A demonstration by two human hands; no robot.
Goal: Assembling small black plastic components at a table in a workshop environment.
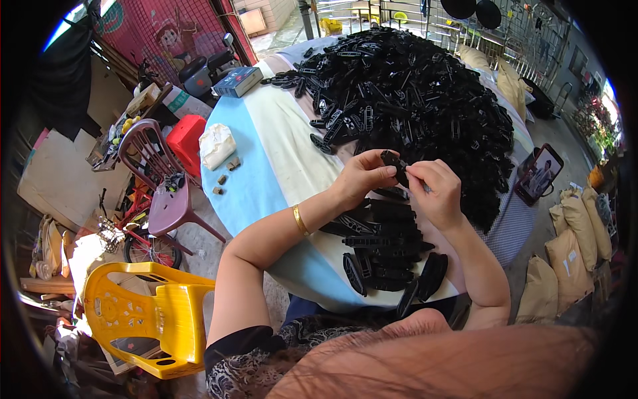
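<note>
I see both hands raised together just above the middle of the surface, working on one small black plastic piece. The left hand is curled around the piece from the left, thumb and fingers pinching it, and a gold bangle sits on that wrist. The right hand meets it from the right with its fingertips pressed on the same piece and on what looks like a thin pin, too small for me to make out. So both hands are closed on the piece, which is held in the air between them, just in front of the big pile. Directly under the hands, near the edge closest to me, lies a neat stack of flat black parts, with a few long oval ones at its edges. Beyond the hands a large heap of black plastic parts covers most of the far half of the surface, which wears a pale cloth with a blue band on the left. On that left side I see a crumpled white bag with a few small brown bits beside it, and farther back a dark blue box. At the right edge a phone stands propped with its screen lit. Off the surface to the left stand a mauve plastic chair and a red stool, and nearer to me a yellow plastic chair. Tan sacks are stacked on the floor at the right.
</note>
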